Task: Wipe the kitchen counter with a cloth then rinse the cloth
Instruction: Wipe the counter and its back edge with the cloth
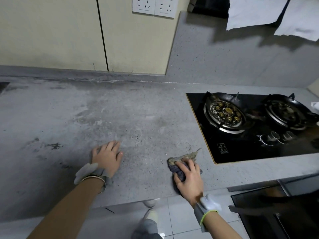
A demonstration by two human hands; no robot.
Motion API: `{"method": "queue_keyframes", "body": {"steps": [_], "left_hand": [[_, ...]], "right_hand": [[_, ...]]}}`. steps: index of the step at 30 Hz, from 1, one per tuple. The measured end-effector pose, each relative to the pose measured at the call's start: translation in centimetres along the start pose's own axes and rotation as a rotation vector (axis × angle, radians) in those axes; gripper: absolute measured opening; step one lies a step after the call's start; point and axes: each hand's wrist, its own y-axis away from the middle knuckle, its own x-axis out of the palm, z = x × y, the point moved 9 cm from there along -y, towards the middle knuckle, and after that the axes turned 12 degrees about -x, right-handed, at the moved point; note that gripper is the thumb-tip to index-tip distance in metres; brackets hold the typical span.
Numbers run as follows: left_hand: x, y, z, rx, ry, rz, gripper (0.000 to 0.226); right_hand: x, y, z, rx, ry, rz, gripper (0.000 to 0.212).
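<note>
While right hand (189, 180) grips the bunched cloth (183, 163) at lower centre-right, just beside the hob (259, 135), left hand (107, 156) rests flat, fingers apart, on the bench (69, 118). Press firm w/ overlapping strokes toward the grimy patches at left; rinsing not yet begun.

Kitchen interior, grey and cream finishes, dim even light

Cream wall panels (51, 31) with a dark vertical seam between them; double white socket plate (153, 6) high on the wall; grey speckled upstand (215, 54) stepping up to the right of the panels; two white sheets (255, 12) hanging at upper right, casting soft shadows on the grey; black glass hob (241, 147) with two ringed burners and two knobs near its front edge; pale glossy floor tiles (179, 219) with thin dark joints; dark-fronted unit (262, 213) under the hob, contents not discernible
</note>
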Motion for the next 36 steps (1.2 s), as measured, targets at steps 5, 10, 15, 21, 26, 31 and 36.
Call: {"method": "queue_keyframes", "body": {"steps": [5, 10, 15, 21, 26, 31, 36], "left_hand": [[-1.6, -1.1, -0.9, 0.052, 0.126, -0.158, 0.028], [-1.0, -4.4, -1.7, 0.02, 0.16, -0.098, 0.033], [-0.5, -11.2, -3.4, 0.0, 0.168, -0.052, 0.046], [-0.1, -18.8, -3.8, -0.066, 0.133, 0.058, 0.051], [1.6, -21.6, -3.1, -0.112, 0.041, 0.122, 0.055], [1.8, -21.3, -3.2, -0.095, 0.028, 0.151, 0.065], [1.1, -20.5, -3.5, -0.098, 0.052, 0.114, 0.088]], "right_hand": [[0.7, -2.7, -0.4, -0.029, 0.006, 0.029, 0.033], [1.3, -6.2, -0.4, -0.066, 0.001, -0.018, 0.032], [2.1, -10.3, -0.9, -0.116, 0.015, -0.056, 0.035], [3.9, -17.0, -0.8, -0.118, -0.018, -0.028, 0.033], [7.3, -27.8, -0.5, -0.078, -0.046, 0.022, 0.036], [10.9, -37.8, -0.6, -0.057, -0.036, 0.062, 0.041], [13.0, -45.4, -0.6, -0.028, 0.015, 0.057, 0.038]]}}
